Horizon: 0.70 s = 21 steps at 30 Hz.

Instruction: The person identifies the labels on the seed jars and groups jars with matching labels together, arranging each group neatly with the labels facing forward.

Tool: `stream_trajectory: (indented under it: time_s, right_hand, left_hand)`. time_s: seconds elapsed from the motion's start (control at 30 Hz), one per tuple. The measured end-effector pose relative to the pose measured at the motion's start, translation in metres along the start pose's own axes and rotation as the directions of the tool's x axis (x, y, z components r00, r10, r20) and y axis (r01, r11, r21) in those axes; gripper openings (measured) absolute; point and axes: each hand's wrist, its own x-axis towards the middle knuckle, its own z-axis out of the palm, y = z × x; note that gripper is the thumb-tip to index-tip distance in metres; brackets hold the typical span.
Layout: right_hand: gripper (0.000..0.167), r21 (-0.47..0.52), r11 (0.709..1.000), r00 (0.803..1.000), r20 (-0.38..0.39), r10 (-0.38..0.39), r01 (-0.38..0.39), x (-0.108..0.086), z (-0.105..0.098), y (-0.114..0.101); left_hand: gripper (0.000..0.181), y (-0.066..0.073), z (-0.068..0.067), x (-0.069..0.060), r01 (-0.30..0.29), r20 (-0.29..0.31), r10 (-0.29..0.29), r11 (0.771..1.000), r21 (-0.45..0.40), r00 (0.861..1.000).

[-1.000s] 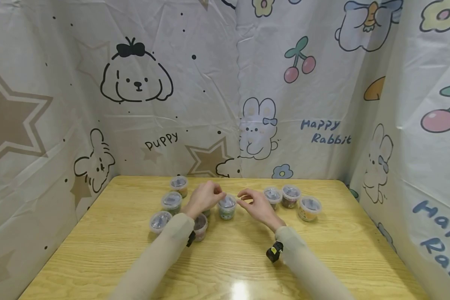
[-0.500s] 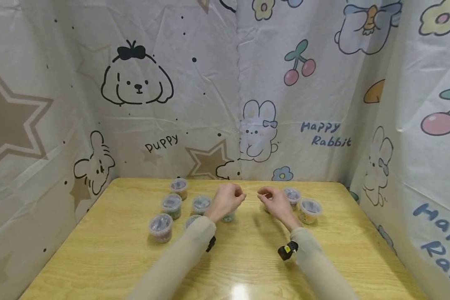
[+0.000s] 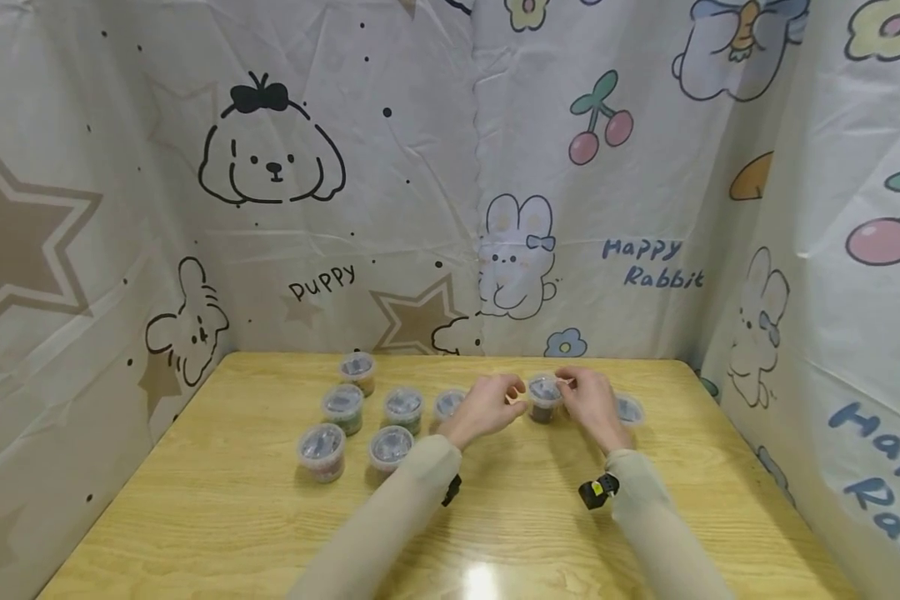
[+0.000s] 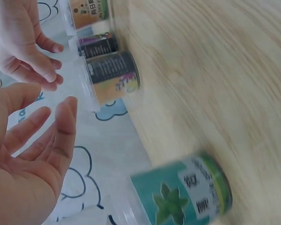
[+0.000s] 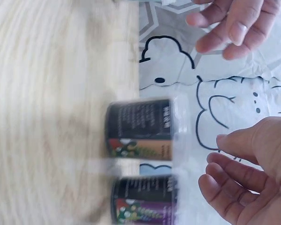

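A small clear-lidded plastic tub (image 3: pixel 543 398) stands upright between my two hands. Its dark label has an orange panel, plain in the left wrist view on the same tub (image 4: pixel 113 77). My left hand (image 3: pixel 487 407) hovers at its left, fingers loosely bent and spread, holding nothing. On the other side, my right hand (image 3: pixel 592 407) is beside the lid; the right wrist view shows a gap between its fingers and the tub (image 5: pixel 140 129). A purple-and-black tub (image 5: pixel 143 201) stands close by, hidden behind the right hand in the head view. A teal-labelled tub (image 4: pixel 182 192) is below the left hand.
Several similar tubs stand on the left of the wooden table (image 3: pixel 217 508), including a front-left tub (image 3: pixel 322 452) and a back-left tub (image 3: pixel 357 372). One tub (image 3: pixel 629 410) is partly covered by the right hand. Printed curtains (image 3: pixel 390 208) enclose the back and sides.
Both hands have moved right, from around the teal-labelled tub to around the dark-and-orange tub. Tubs formerly covered by the left arm now show. The tubs appear to have stayed in place.
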Motion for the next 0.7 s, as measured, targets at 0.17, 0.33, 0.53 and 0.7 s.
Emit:
stream_trajectory:
  time_s: [0.17,0.33,0.53,0.7]
  right_hand:
    - [0.027,-0.013,1.0,0.999,0.032,-0.017,0.017,-0.001,-0.002,0.008]
    - [0.026,-0.026,0.998,0.998,0.042,-0.056,0.057,-0.001,-0.003,0.01]
    - [0.025,-0.025,0.998,0.996,0.073,-0.054,0.055,0.0,-0.003,0.01]
    - [0.024,-0.031,0.999,0.993,0.109,-0.035,0.038,0.002,-0.003,0.008]
  left_hand:
    - [0.031,0.007,0.01,0.008,0.02,0.019,-0.02,1.0,0.005,1.0]
    - [0.044,0.009,0.022,0.012,0.034,0.036,-0.035,0.999,0.027,0.999]
    - [0.054,0.007,0.031,0.011,0.061,0.044,-0.065,0.995,0.074,0.997]
    - [0.059,0.005,0.037,0.011,0.081,0.055,-0.085,0.994,0.077,0.995]
